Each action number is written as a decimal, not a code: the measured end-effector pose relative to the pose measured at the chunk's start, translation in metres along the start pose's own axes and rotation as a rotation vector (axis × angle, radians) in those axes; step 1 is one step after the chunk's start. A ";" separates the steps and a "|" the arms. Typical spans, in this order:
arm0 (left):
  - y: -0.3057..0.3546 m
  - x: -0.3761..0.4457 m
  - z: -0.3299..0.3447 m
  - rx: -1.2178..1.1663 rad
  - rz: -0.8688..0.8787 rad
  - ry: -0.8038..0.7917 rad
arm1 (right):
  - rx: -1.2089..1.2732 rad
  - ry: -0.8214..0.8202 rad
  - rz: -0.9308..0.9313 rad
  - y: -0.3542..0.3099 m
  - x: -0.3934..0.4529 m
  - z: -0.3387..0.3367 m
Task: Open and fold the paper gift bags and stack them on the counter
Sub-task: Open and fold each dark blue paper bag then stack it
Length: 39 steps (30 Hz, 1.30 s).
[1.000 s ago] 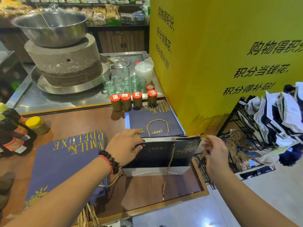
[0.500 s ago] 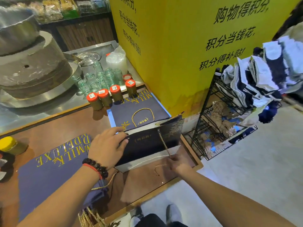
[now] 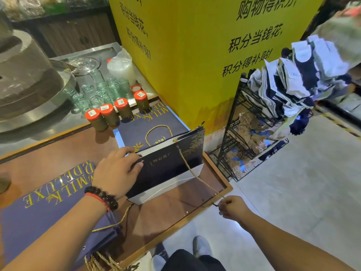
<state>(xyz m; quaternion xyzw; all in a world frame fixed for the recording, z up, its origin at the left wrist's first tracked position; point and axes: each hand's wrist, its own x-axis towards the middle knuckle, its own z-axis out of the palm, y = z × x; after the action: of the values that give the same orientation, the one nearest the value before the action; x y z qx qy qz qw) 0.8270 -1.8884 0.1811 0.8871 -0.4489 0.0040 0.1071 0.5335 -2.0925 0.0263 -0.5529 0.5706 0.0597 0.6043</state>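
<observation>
Your left hand point(image 3: 117, 170) holds the dark gift bag point(image 3: 168, 165) at its upper left corner, with the fingers curled over the top edge and the thumb on the front face. The bag stands upright on the brown worktop point(image 3: 58, 153), near the front right corner, and its silver bottom fold faces you. Your right hand point(image 3: 231, 208) is off the worktop edge, above the floor point(image 3: 293, 192), and its grip is closed in a pinch on the end of the gold cord handle point(image 3: 197, 178). The cord runs tight from the bag's top edge down to your fingers.

Behind the standing bag, one flat blue bag point(image 3: 148, 126) lies on the worktop with the words MILK DELUXE on it (the letters are upside down for you) and its gold cord rests on top. At your left, under your left forearm, a stack of flat blue bags point(image 3: 48, 214) lies with the same words, and loose gold cords hang at its near edge.

Four jars with red lids point(image 3: 115, 112) stand in a row just behind the flat bag, and clear glasses point(image 3: 101, 90) stand behind them on the metal surface. On the right, a black wire rack point(image 3: 252, 122) stands beside the yellow wall point(image 3: 195, 65).
</observation>
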 end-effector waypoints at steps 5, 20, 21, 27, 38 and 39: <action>0.003 0.002 -0.002 -0.005 -0.002 0.003 | 0.330 -0.124 0.039 -0.034 -0.030 0.036; 0.013 -0.012 -0.010 -0.135 -0.008 0.162 | 0.729 -0.299 -0.258 -0.149 -0.124 0.139; 0.012 -0.012 -0.010 -0.150 -0.017 0.164 | 0.726 -0.275 -0.277 -0.153 -0.126 0.142; 0.011 -0.012 -0.013 -0.184 -0.041 0.095 | 0.713 -0.203 -0.328 -0.167 -0.130 0.159; 0.013 -0.014 -0.017 -0.182 -0.046 0.072 | 0.688 -0.109 -0.343 -0.165 -0.125 0.163; 0.013 -0.015 -0.017 -0.180 -0.046 0.068 | 0.679 -0.103 -0.347 -0.165 -0.125 0.164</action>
<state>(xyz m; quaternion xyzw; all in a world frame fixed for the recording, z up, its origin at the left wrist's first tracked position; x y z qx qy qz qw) 0.8098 -1.8808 0.1987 0.8835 -0.4229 -0.0089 0.2015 0.7089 -1.9653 0.1768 -0.4060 0.4248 -0.2083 0.7819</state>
